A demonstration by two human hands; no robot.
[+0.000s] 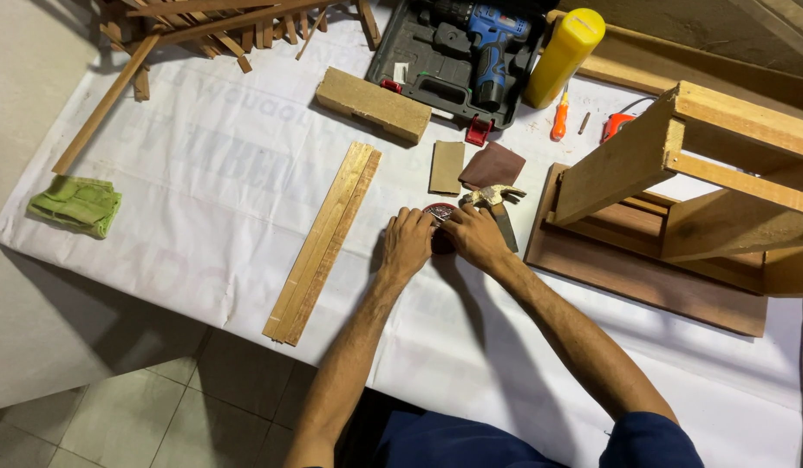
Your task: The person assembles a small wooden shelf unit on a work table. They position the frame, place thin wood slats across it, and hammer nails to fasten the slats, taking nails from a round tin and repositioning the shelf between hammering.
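Hands together mid-table, left hand (408, 243) and right hand (475, 236) gripping small round dark tin (438, 213), mostly hidden, hammer (497, 208) just beyond, head showing.

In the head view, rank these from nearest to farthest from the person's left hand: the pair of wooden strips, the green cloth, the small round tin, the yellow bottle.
From the left hand:
1. Small round tin, touching the fingertips, just to its right.
2. Pair of wooden strips, lying to its left.
3. Yellow bottle, far up and to the right, beside the drill case.
4. Green cloth, at the sheet's far left edge.
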